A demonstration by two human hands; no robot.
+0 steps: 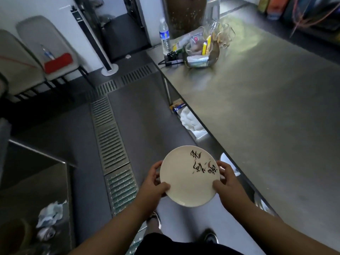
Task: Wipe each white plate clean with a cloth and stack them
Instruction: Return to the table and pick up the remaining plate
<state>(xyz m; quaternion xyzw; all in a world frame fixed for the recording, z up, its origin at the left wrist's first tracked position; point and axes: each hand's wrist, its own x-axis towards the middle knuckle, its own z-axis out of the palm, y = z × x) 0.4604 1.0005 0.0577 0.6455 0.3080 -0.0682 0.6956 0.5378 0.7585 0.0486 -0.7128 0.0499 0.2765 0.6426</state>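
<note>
A round white plate [185, 183] with black brush writing and small pink marks near its right rim is held level in front of me, above the floor. My left hand [153, 184] grips its left edge, thumb on top and fingers curled underneath. My right hand [225, 183] grips the right edge the same way. No cloth shows in either hand. More white plates [230, 163] sit on a lower shelf under the table, partly hidden behind my right hand.
A long steel table [266, 107] runs along the right, with a clear bowl of small items [201, 52] and a water bottle [164, 36] at its far end. A floor drain grate [110, 140] runs down the middle. A steel counter with crumpled paper [50, 214] stands at the left.
</note>
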